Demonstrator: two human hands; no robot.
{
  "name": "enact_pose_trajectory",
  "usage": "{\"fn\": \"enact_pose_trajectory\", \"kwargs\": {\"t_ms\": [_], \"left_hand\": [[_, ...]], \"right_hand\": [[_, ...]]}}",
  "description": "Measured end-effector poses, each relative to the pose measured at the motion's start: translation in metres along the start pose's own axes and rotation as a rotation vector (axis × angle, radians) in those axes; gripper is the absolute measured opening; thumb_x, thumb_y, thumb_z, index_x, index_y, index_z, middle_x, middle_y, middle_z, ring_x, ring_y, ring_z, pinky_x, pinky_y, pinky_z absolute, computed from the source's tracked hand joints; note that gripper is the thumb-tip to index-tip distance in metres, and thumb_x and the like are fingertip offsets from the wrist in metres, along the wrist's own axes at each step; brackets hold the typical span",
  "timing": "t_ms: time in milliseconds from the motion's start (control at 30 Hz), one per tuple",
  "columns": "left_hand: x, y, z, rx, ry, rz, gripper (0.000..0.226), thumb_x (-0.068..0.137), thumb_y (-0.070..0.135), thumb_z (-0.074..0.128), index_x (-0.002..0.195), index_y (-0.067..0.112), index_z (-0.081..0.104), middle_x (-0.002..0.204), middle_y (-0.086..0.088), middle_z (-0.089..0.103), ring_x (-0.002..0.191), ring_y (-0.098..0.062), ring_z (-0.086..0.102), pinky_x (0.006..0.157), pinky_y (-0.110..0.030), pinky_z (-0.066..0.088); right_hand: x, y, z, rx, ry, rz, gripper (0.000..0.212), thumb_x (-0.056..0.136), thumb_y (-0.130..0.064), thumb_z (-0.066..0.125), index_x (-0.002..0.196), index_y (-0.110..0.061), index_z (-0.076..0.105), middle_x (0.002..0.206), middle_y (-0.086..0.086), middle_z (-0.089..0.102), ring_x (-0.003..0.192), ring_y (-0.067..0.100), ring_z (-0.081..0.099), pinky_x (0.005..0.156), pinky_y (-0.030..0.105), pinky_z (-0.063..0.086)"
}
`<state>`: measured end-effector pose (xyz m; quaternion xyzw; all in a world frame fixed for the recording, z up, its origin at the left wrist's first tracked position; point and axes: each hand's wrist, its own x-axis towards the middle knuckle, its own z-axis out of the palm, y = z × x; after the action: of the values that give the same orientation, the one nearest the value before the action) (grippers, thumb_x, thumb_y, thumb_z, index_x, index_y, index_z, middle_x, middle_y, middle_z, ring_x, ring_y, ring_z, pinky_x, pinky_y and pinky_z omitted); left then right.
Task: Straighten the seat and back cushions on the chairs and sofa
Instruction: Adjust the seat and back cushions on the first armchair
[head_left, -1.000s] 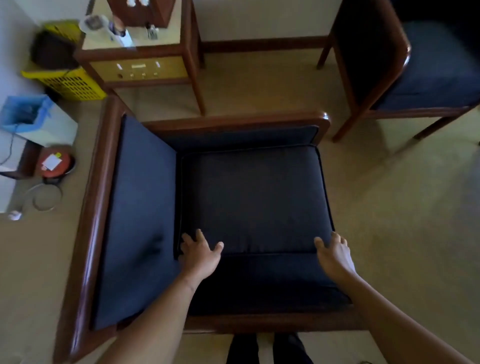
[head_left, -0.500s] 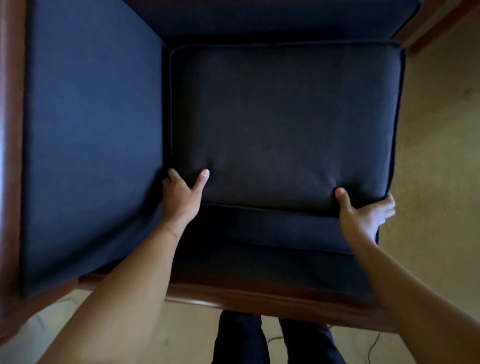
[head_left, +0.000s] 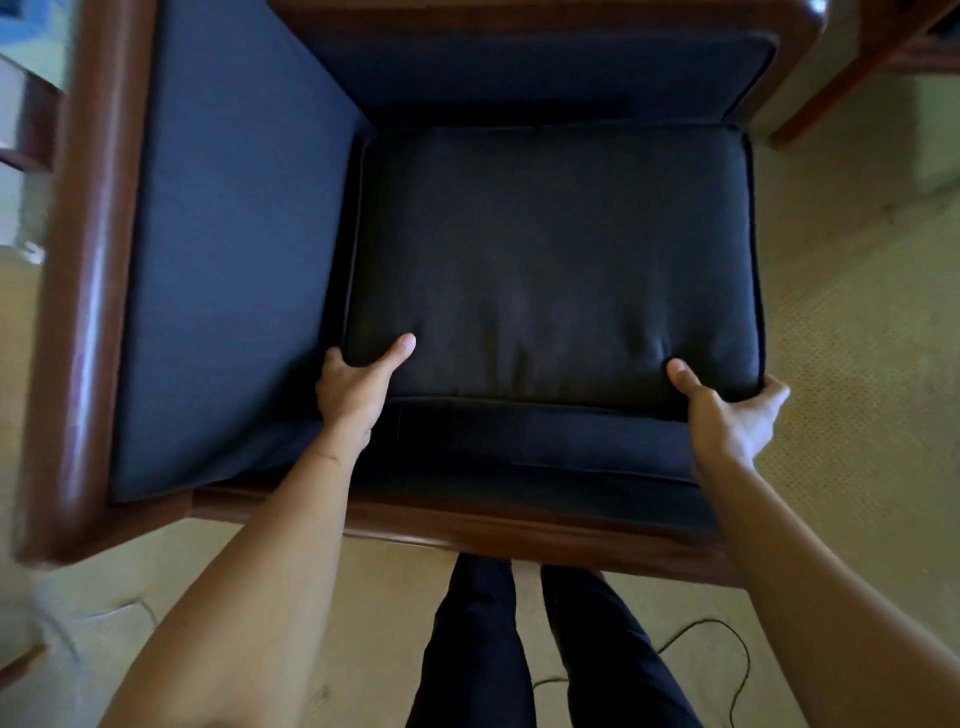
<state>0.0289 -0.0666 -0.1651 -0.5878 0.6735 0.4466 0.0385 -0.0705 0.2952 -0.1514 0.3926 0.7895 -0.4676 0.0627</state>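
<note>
A dark blue seat cushion (head_left: 550, 249) lies in a wooden armchair (head_left: 88, 291) right below me, its near edge lifted off the dark base pad (head_left: 530, 447). My left hand (head_left: 353, 389) grips the cushion's near left corner, thumb on top and fingers tucked under. At the near right corner my right hand (head_left: 727, 415) grips the same way, fingers wrapped round the side. The chair's blue padded back (head_left: 234, 249) stands at the left, and a padded arm (head_left: 545, 67) runs along the far side.
A second wooden chair's leg (head_left: 852, 78) stands on the beige carpet at the top right. A thin dark cable (head_left: 727, 644) trails over the carpet by my legs (head_left: 519, 649). Blurred furniture shows at the left edge.
Both hands went from resting flat on the cushion's front to gripping its two near corners. The front edge now bulges and wrinkles, lifted slightly. My view drew closer, then pulled back a little.
</note>
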Motion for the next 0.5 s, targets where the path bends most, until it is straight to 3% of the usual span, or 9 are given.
{"fn": "enact_pose_trajectory", "kwargs": {"t_ms": [200, 267, 400, 467, 500], "left_hand": [[-0.064, 0.045, -0.071, 0.148, 0.042, 0.082, 0.117, 0.049, 0.092, 0.073, 0.132, 0.010, 0.068, 0.133, -0.014, 0.071, 0.128, -0.037, 0.062, 0.107, -0.045, 0.052], [-0.078, 0.070, -0.092, 0.162, 0.047, 0.120, 0.110, 0.054, 0.090, 0.071, 0.126, 0.007, 0.070, 0.128, -0.015, 0.072, 0.126, -0.038, 0.061, 0.101, -0.043, 0.053], [-0.096, 0.122, -0.124, 0.090, 0.021, 0.129, 0.072, 0.072, 0.073, 0.075, 0.096, 0.005, 0.070, 0.105, -0.011, 0.070, 0.095, -0.030, 0.063, 0.077, -0.038, 0.047], [-0.101, 0.145, -0.136, -0.020, 0.036, 0.134, 0.052, 0.083, 0.059, 0.077, 0.075, 0.013, 0.054, 0.086, -0.002, 0.058, 0.080, -0.023, 0.058, 0.076, -0.037, 0.046], [-0.104, 0.157, -0.142, -0.056, 0.033, 0.142, 0.053, 0.087, 0.054, 0.077, 0.069, 0.015, 0.046, 0.079, 0.000, 0.051, 0.073, -0.021, 0.054, 0.074, -0.037, 0.044]], "right_hand": [[-0.059, -0.048, -0.064, -0.056, 0.029, -0.074, 0.091, 0.054, -0.071, 0.083, 0.124, -0.023, 0.051, 0.123, 0.000, 0.056, 0.115, 0.026, 0.056, 0.102, 0.046, 0.049], [-0.072, -0.074, -0.078, -0.028, 0.060, -0.101, 0.086, 0.060, -0.068, 0.082, 0.124, -0.019, 0.051, 0.124, 0.002, 0.055, 0.115, 0.028, 0.056, 0.100, 0.043, 0.048], [-0.085, -0.140, -0.094, 0.036, 0.105, -0.186, 0.075, 0.076, -0.052, 0.080, 0.128, -0.007, 0.050, 0.132, 0.010, 0.052, 0.119, 0.029, 0.053, 0.093, 0.032, 0.037], [-0.084, -0.173, -0.097, 0.025, 0.110, -0.261, 0.074, 0.080, -0.050, 0.076, 0.131, -0.004, 0.048, 0.135, 0.013, 0.049, 0.122, 0.033, 0.052, 0.096, 0.038, 0.041], [-0.083, -0.186, -0.097, -0.009, 0.109, -0.298, 0.075, 0.082, -0.051, 0.073, 0.133, -0.003, 0.047, 0.137, 0.014, 0.048, 0.124, 0.036, 0.051, 0.099, 0.043, 0.043]]}}
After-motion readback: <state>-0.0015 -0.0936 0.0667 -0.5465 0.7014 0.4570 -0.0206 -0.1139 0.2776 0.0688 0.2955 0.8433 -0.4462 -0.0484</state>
